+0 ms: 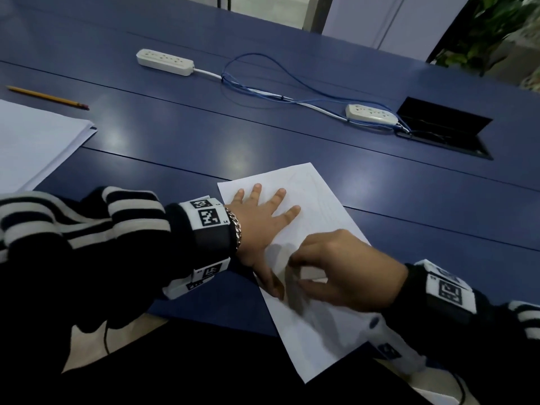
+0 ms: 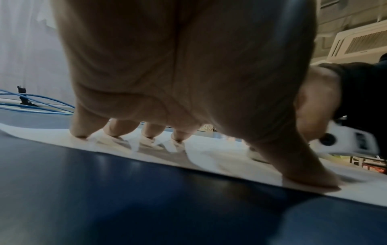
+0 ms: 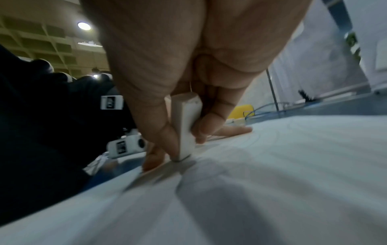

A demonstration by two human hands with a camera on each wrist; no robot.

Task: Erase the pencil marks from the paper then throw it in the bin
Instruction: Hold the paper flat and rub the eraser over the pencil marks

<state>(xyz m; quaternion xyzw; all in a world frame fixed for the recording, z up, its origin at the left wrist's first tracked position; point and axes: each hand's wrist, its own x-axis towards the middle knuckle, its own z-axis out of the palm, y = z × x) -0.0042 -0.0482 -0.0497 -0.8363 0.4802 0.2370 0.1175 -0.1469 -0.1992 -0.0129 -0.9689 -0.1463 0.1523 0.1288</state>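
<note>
A white sheet of paper with faint pencil lines lies slanted on the blue table, its near end hanging over the table's edge. My left hand lies flat on the paper's left part with fingers spread, pressing it down; in the left wrist view its fingertips touch the sheet. My right hand pinches a white eraser between thumb and fingers. The eraser's lower end touches the paper just right of the left thumb. The eraser shows only partly in the head view.
A yellow pencil lies at the far left, beside a stack of white sheets. Two white power strips with blue cables lie farther back, next to an open black cable box. No bin is in view.
</note>
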